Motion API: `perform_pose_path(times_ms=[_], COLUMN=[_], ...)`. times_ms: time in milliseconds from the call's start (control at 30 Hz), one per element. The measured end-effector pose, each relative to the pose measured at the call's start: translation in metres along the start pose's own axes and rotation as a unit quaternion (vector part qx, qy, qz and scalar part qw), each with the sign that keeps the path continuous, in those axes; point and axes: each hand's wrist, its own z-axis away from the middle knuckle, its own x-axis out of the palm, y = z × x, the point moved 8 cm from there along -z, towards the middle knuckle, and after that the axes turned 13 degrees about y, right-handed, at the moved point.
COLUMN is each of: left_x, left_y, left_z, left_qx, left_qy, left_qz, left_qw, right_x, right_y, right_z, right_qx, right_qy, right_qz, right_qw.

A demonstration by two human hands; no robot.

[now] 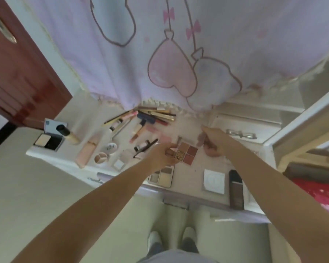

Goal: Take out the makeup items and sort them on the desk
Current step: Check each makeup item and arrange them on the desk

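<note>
Head view, looking down on a white worktop point(196, 168) set against a hanging pink curtain point(179, 44) printed with heart shapes.

Left hand point(162, 154): reaches in over the middle of the worktop, fingers curled and pinching the near left corner of an open eyeshadow palette point(187, 153) with brown and reddish pans. The palette lies flat on the worktop, between the two hands.

Right hand point(212, 142): just right of the palette, fingers curled round a small brownish item; blur hides what the item is.

Other makeup items on the worktop:
- A second palette point(162, 176) with pale pans, at the near edge and partly under the left forearm.
- A white square compact point(214, 180) and, just beside it to the right, a dark upright-shaped bottle point(236, 189) lying flat, both near the front edge.
- A loose pile of pencils and tubes point(144, 118) at the back, close to the curtain hem.
- On the left end, an open powder compact point(49, 137) with its mirror raised, a foundation bottle point(68, 134) with a black cap lying beside it, a long pink tube point(88, 150), and two small round pots point(104, 153).

A brown door point(17, 73) stands at the far left. The person's legs and feet point(171, 242) show below the worktop edge.
</note>
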Motion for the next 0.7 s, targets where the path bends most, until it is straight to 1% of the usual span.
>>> perform_pose_path(times_ms=[100,200,267,500,700], left_x=[0.017,0.033,0.039,0.057,0.064], left_y=[-0.041,-0.071,-0.082,-0.092,-0.094], left_z=[0.005,0.015,0.019,0.028,0.027], left_qx=[-0.02,-0.075,-0.085,-0.099,-0.097], left_qy=[0.01,0.012,0.018,0.048,0.065], left_qz=[-0.092,-0.128,-0.156,-0.212,-0.262], left_qw=[0.996,0.989,0.984,0.971,0.958], right_x=[0.011,0.026,0.031,0.044,0.045], right_y=[0.046,0.08,0.094,0.098,0.093], right_z=[-0.009,-0.01,-0.014,-0.029,-0.042], right_qx=[0.042,0.072,0.077,-0.026,-0.104], right_qy=[-0.004,-0.049,-0.06,-0.075,-0.025], right_qz=[0.055,0.104,0.13,0.251,0.324], right_qw=[0.998,0.991,0.987,0.965,0.94])
